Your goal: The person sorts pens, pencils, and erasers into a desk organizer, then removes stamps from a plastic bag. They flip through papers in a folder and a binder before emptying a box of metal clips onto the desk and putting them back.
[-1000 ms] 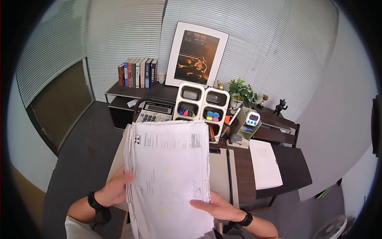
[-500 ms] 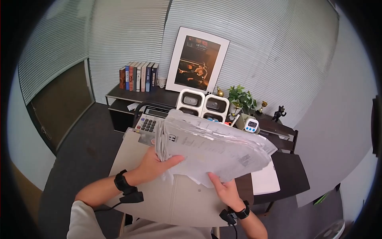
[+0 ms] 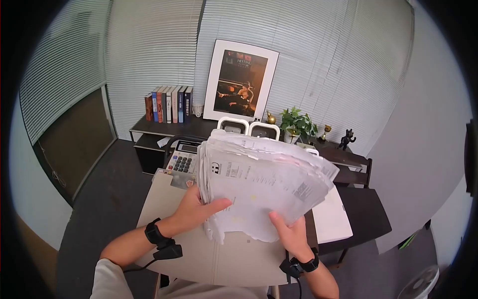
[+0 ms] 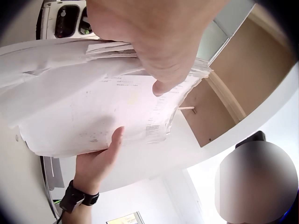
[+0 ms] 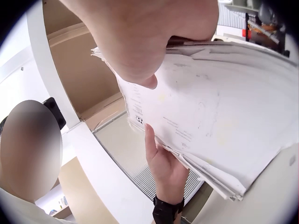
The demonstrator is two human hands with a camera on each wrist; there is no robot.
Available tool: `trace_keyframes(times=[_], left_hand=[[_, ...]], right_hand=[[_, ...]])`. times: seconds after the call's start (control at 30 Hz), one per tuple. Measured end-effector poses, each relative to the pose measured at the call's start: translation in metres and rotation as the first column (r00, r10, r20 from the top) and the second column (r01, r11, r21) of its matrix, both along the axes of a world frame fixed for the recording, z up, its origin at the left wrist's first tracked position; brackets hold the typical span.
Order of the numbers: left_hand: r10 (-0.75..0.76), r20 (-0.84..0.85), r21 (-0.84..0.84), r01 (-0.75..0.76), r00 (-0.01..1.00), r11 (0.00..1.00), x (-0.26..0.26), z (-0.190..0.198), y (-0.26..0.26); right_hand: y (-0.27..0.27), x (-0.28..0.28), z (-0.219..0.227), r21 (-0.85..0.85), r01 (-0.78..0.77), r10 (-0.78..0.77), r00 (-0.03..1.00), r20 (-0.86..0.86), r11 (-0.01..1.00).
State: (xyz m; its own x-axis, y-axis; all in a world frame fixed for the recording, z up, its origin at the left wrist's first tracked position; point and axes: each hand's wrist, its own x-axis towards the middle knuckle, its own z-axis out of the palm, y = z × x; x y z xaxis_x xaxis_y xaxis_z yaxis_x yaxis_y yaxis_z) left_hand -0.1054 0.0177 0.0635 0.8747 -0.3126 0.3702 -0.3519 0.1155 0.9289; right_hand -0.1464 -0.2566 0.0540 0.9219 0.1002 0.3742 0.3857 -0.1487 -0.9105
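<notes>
A thick stack of printed white papers is held up, tilted, above a beige desk mat, its sheets fanned unevenly at the top edge. My left hand grips the stack's left side, thumb on the front sheet and fingers behind. On the lower right edge, my right hand holds it the same way, thumb in front. In the left wrist view, the thumb of the left hand presses the printed sheet. The right wrist view has the right hand gripping the papers; the fingers behind are hidden.
Beyond the papers are a calculator and white organizer bins. A white box lies at the right. Behind stand books, a framed poster, a plant and a dark figurine.
The stack has turned from upright to sideways, and both hands have shifted their grip on it. Over the last half second it moved slightly left and tilted a little.
</notes>
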Motion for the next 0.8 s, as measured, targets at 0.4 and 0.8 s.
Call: trace_keyframes(times=[0.4, 0.8], left_hand=[[0.151, 0.768, -0.124, -0.086, 0.622, 0.989, 0.024, 0.064, -0.021], [-0.04, 0.278, -0.198, 0.098, 0.96, 0.975, 0.015, 0.049, -0.016]], right_hand=[[-0.006, 0.012, 0.045, 0.058, 0.087, -0.102, 0.929, 0.355, 0.995], [0.002, 0.012, 0.047, 0.271, 0.087, -0.194, 0.897, 0.398, 0.959]])
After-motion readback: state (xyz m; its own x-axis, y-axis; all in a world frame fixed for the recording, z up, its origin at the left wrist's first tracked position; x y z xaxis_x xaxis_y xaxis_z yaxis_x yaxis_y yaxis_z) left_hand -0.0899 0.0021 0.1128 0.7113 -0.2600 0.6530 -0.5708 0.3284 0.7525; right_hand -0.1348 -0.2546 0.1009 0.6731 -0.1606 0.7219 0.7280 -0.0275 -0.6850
